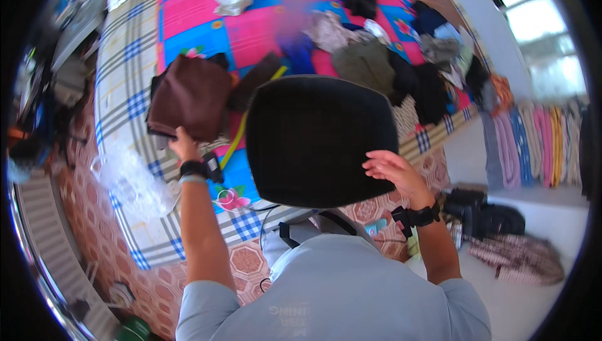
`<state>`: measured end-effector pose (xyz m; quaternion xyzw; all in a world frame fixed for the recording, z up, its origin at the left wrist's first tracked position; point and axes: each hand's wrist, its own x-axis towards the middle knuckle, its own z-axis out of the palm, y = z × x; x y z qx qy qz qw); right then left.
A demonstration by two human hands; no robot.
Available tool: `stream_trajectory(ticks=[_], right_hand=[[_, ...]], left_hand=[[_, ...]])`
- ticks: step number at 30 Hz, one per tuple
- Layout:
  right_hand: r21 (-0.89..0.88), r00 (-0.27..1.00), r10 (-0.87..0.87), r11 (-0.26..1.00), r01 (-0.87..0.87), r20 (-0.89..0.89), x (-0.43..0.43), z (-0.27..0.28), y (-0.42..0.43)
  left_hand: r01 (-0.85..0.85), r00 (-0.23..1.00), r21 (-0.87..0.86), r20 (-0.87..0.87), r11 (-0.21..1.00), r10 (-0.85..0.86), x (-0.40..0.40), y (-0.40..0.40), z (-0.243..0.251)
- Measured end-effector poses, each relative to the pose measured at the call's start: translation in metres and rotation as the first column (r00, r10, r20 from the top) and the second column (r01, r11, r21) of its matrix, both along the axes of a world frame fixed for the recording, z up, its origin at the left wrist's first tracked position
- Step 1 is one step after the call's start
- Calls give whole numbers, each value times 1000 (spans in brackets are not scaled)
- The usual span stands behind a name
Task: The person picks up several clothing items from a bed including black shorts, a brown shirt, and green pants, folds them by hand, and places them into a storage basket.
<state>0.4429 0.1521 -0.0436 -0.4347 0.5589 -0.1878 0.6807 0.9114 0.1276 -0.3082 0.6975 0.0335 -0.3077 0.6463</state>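
A folded dark brown garment [190, 94] lies on top of a small stack of dark cloth on the bed, left of centre. My left hand [183, 146] is at its near edge, gripping the edge with one finger over the cloth; the other fingers are partly hidden. My right hand [392, 169] is raised on the right, with its fingers slightly bent and nothing in them. Between the hands, a black rounded panel [322, 143] blocks the middle of the view. A blurred dark garment [256, 80] lies beside the stack, and a yellow strip [240, 132] runs past it.
Loose clothes, among them an olive garment [364, 68], lie heaped on the pink and blue bed cover [254, 33]. A clear plastic bag [136, 181] is at the bed's left edge. Folded clothes [531, 148] stand in a row at right, above a black bag [501, 219].
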Motion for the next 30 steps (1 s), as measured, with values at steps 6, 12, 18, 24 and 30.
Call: stream_trajectory(ticks=[6, 12, 18, 24, 30], right_hand=[[-665, 445, 844, 519, -537, 299, -10, 140, 23], [-733, 441, 624, 669, 126, 645, -53, 188, 72], [-612, 532, 546, 788, -64, 648, -140, 194, 65], [-903, -9, 918, 388, -187, 396, -243, 197, -14], [-756, -89, 925, 243, -608, 368, -253, 122, -118]], left_hand=[[240, 959, -240, -94, 940, -269, -3, 91, 37], [265, 964, -156, 6, 952, -267, -97, 153, 111], [277, 913, -66, 329, 959, -241, -205, 188, 142], [761, 489, 294, 324, 578, -810, -378, 151, 156], [825, 261, 480, 145, 298, -954, -452, 140, 149]])
